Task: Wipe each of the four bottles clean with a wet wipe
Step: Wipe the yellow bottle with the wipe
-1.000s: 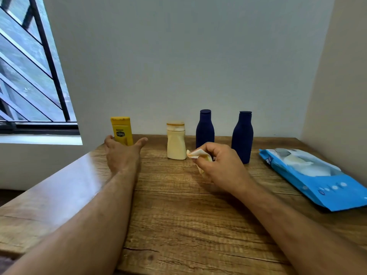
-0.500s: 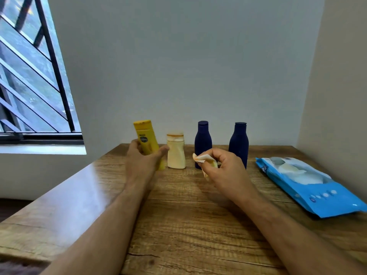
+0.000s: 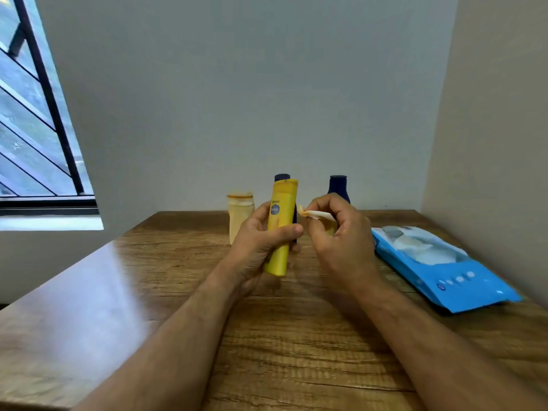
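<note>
Step 1, frame centre: left hand [image 3: 258,244] gripped the slim yellow plastic bottle [image 3: 280,229] upright above the wooden counter [image 3: 296,336]; right hand [image 3: 341,238] pinched a folded white wet wipe [image 3: 315,214] just beside it. Next move, prob.: press wipe to bottle, rub w/ rotation.

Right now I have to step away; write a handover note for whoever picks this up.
Left hand grips the yellow bottle, lifted off the table.
Right hand pinches the wet wipe beside it, not clearly touching.
Cream bottle and two navy bottles stand at the back; wipes pack lies to the right.
Done: wipe and first bottle in hand.
Left: wipe all four; none shows as cleaned.
</note>
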